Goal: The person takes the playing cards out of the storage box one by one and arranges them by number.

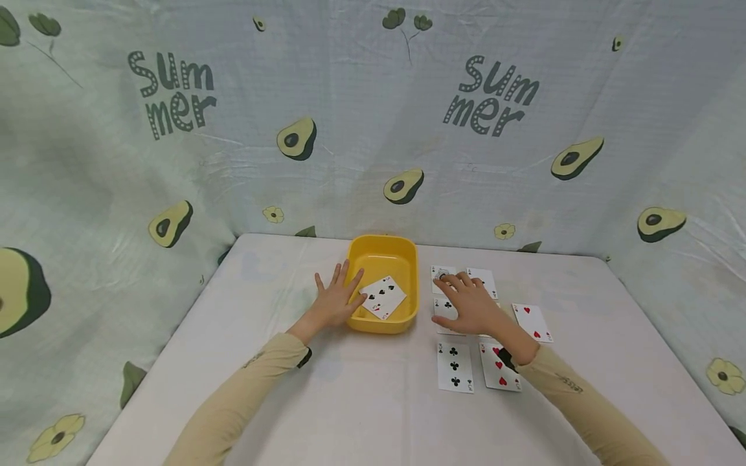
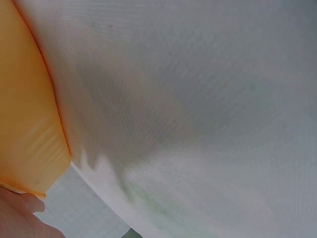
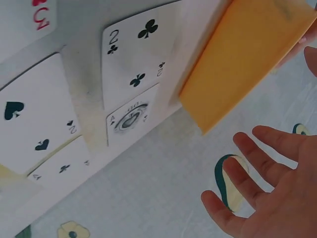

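Resting spread hands beside a yellow tub and over laid-out cards
Left hand lies flat, fingers straight, touching the tub's left wall; right hand hovers open, fingers splayed, gripping nothing, above the two of clubs; another card lies inside the tub.

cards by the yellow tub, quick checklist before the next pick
1. Left hand steadies the yellow tub, fingers flat on its rim: ok.
2. Right hand is empty, fingers spread over the cards: ok.
3. Next card is free to lift: cannot tell, the ace of spades seems to lie slightly under the two of clubs.
4. Room in the tub beside the card already in it: ok.
5. Near cards clear of the sleeve: not ok, it covers part of the red card.
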Demonstrator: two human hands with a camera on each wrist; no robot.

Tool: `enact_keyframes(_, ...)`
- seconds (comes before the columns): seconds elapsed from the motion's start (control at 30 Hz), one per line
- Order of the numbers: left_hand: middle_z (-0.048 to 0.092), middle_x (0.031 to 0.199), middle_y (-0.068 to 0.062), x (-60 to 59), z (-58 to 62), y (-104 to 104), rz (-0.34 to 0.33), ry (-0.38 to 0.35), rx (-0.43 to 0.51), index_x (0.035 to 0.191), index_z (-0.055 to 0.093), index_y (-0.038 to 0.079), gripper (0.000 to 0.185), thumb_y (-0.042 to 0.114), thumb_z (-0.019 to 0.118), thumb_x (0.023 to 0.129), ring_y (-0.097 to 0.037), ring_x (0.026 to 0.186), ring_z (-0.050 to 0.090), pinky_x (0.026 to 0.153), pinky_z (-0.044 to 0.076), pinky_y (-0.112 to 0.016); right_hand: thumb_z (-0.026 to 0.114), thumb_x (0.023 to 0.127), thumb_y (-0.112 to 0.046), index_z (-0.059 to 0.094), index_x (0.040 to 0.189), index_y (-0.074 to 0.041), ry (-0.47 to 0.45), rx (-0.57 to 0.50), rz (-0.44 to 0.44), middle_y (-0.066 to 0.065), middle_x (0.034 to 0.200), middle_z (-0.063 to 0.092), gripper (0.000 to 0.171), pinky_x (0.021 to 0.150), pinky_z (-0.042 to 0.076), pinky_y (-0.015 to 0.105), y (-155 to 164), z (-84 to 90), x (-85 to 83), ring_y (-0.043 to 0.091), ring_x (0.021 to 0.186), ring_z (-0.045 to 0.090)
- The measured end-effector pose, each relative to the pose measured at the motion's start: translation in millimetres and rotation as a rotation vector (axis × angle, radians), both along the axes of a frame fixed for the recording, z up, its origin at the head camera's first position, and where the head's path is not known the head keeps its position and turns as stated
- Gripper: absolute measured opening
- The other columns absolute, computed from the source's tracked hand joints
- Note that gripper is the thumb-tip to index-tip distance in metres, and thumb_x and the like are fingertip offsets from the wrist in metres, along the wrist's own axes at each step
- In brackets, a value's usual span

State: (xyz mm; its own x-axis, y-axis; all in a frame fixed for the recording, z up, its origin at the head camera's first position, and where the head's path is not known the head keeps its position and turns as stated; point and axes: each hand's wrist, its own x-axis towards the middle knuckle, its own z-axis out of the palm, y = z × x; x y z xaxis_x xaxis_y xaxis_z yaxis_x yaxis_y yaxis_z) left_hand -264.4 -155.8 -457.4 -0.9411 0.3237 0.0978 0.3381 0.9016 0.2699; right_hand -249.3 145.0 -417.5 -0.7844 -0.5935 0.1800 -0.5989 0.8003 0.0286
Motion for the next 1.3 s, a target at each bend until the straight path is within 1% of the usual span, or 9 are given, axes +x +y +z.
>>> enact_keyframes(0.2, 0.001, 0.150, -0.018, -0.5, 0.5, 1, 0.003, -0.004, -0.005, 0.144, 0.018, 0.018, 0.059, 0.044, 0.035, 0.093, -0.039, 0.137, 0.005, 0.095, -0.002, -0.072, 0.055, 0.079, -0.053, 0.042, 0.133, -0.009, -0.009, -0.031, 0.006, 0.009, 0.126, 0.047, 0.071, 0.089, 0.036, 0.052, -22, 1.2, -12.9, 0.027, 0.113, 0.040)
enact_keyframes(0.43, 0.002, 0.150, -0.019, -0.8, 1.7, 1, 0.006, -0.005, 0.003, 0.144, 0.017, 0.018, 0.059, 0.043, 0.036, 0.093, -0.039, 0.137, 0.005, 0.095, -0.003, -0.072, 0.057, 0.079, -0.052, 0.043, 0.131, -0.008, -0.021, -0.021, 0.017, 0.010, 0.127, 0.046, 0.069, 0.090, 0.035, 0.050, -48, 0.4, -27.0, 0.028, 0.113, 0.041)
enact_keyframes(0.63, 0.002, 0.150, -0.020, -1.0, 1.9, 1, -0.001, -0.001, -0.001, 0.143, 0.019, 0.017, 0.059, 0.043, 0.035, 0.093, -0.040, 0.137, 0.005, 0.094, -0.001, -0.072, 0.055, 0.079, -0.054, 0.044, 0.131, -0.007, -0.052, 0.051, 0.003, 0.010, 0.127, 0.047, 0.071, 0.095, 0.030, 0.053, -70, -7.5, -37.0, 0.028, 0.114, 0.040)
enact_keyframes(0.8, 0.001, 0.150, -0.019, -1.3, 2.0, 1, -0.001, -0.008, -0.003, 0.144, 0.018, 0.018, 0.059, 0.043, 0.035, 0.093, -0.039, 0.137, 0.005, 0.095, -0.002, -0.072, 0.052, 0.079, -0.057, 0.046, 0.128, -0.007, -0.048, 0.118, -0.009, 0.011, 0.124, 0.050, 0.071, 0.095, 0.029, 0.054, -85, -15.3, -42.7, 0.030, 0.114, 0.041)
enact_keyframes(0.87, 0.001, 0.150, -0.018, -1.5, 2.1, 1, 0.001, -0.012, -0.004, 0.144, 0.018, 0.018, 0.059, 0.044, 0.035, 0.093, -0.039, 0.137, 0.004, 0.095, -0.003, -0.072, 0.051, 0.079, -0.058, 0.047, 0.128, -0.008, -0.058, 0.145, -0.026, 0.010, 0.123, 0.050, 0.070, 0.096, 0.028, 0.052, -90, -18.1, -45.1, 0.029, 0.114, 0.041)
enact_keyframes(1.0, 0.000, 0.150, -0.018, -1.6, 2.5, 2, 0.006, -0.018, -0.010, 0.144, 0.017, 0.019, 0.059, 0.044, 0.034, 0.093, -0.038, 0.138, 0.003, 0.095, -0.002, -0.072, 0.048, 0.080, -0.059, 0.047, 0.129, -0.013, -0.116, 0.186, -0.067, 0.009, 0.123, 0.051, 0.067, 0.099, 0.023, 0.051, -99, -22.7, -49.9, 0.027, 0.116, 0.039)
enact_keyframes(1.3, 0.001, 0.150, -0.018, -1.1, 1.4, 2, 0.007, -0.003, -0.024, 0.144, 0.017, 0.019, 0.060, 0.046, 0.032, 0.093, -0.038, 0.138, 0.004, 0.095, 0.002, -0.072, 0.044, 0.081, -0.062, 0.052, 0.125, -0.022, -0.188, 0.272, -0.104, 0.007, 0.122, 0.054, 0.059, 0.104, 0.014, 0.057, -113, -29.7, -55.6, 0.031, 0.122, 0.036)
